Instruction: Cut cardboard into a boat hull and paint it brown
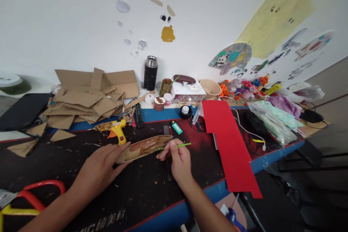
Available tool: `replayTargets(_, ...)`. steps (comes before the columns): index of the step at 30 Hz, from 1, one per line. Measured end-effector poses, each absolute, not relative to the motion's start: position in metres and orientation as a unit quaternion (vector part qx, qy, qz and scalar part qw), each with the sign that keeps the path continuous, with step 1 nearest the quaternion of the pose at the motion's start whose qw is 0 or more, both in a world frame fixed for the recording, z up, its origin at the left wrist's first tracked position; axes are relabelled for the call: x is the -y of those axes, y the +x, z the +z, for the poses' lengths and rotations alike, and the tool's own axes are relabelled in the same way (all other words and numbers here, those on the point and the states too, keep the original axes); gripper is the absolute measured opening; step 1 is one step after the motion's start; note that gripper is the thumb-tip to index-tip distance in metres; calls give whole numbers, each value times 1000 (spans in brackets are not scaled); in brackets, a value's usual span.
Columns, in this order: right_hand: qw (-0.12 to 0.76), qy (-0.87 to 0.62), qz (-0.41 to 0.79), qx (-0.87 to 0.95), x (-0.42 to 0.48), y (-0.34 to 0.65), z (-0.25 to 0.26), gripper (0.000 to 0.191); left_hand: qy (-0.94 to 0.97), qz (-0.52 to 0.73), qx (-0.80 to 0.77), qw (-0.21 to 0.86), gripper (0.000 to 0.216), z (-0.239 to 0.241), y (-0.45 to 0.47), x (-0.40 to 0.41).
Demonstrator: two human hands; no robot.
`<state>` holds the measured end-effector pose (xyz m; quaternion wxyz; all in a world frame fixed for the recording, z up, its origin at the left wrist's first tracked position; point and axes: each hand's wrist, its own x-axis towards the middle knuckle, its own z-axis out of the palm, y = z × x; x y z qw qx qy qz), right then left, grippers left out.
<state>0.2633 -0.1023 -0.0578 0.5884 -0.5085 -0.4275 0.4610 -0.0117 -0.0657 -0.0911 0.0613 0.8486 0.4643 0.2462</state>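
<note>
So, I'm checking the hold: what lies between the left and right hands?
In the head view: the brown cardboard piece and one end of the green stick.

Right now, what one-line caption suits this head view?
Left hand gripping a brown-smeared cardboard piece, right hand holding a thin green stick near its other end.

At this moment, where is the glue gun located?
In the head view, the glue gun lies left of centre on the black mat, just beyond the left hand and in front of the cardboard pile.
</note>
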Motion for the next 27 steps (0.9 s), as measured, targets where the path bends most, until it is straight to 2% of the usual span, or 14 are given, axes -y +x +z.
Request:
replayTargets(11,554,-471,462,509,102,230,-48,52,864,228,-447,39,59,-96,-11,65)
replayTargets(20,555,-561,380,482,98,293,-46,48,852,242,-458,71,56,-93,-14,64)
replayTargets(27,589,-577,355,442,102,312,-43,48,860,250,-443,45,55,-89,-13,66)
